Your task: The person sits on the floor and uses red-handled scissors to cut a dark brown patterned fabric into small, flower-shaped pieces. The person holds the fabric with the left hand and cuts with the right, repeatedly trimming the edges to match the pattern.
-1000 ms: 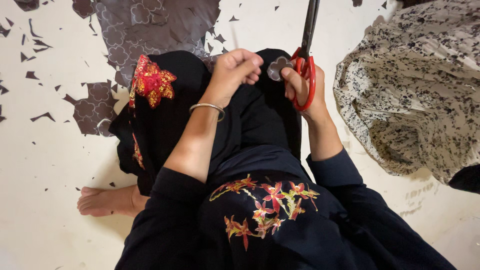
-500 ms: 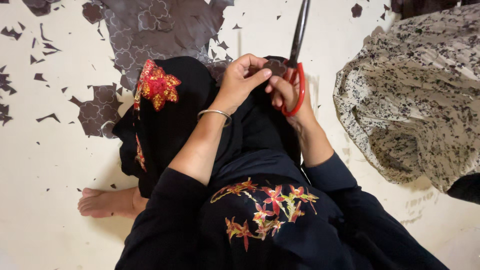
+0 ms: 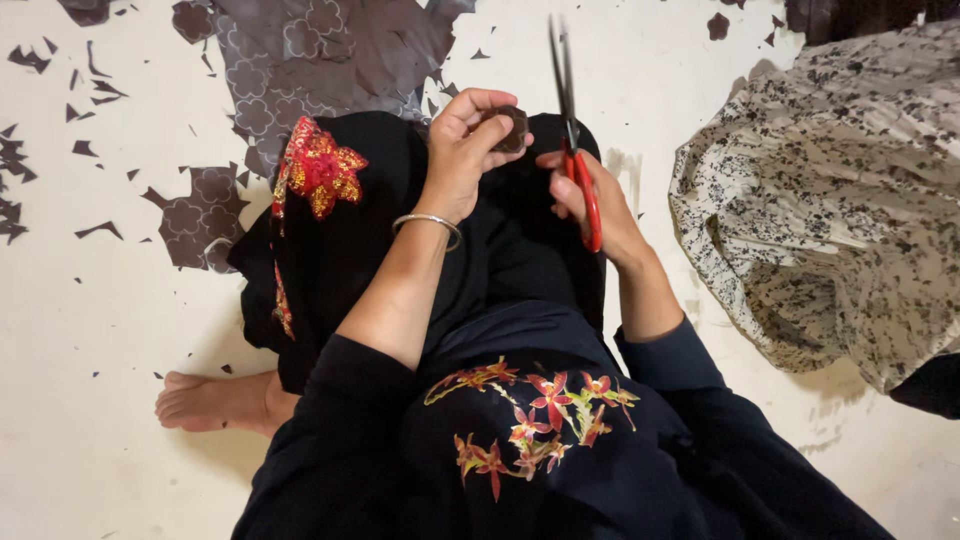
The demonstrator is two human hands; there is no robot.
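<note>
My left hand (image 3: 465, 150) has its fingers (image 3: 478, 103) curled shut around a small dark-brown cut piece of patterned fabric (image 3: 512, 127), pinched at the tips above my lap. Just beside it, my right hand (image 3: 590, 200) grips the red-handled scissors (image 3: 572, 120), fingers closed through the red loops. The scissors' long axis runs nearly upright in the view, dark blades pointing away from me toward the far edge of the floor, tips close together. Beneath both hands lies black cloth with a red sequinned flower (image 3: 318, 168). Farther out, the white floor (image 3: 90, 300) carries dark scraps (image 3: 205, 205) at left and a speckled cream fabric (image 3: 830, 210) at right.
</note>
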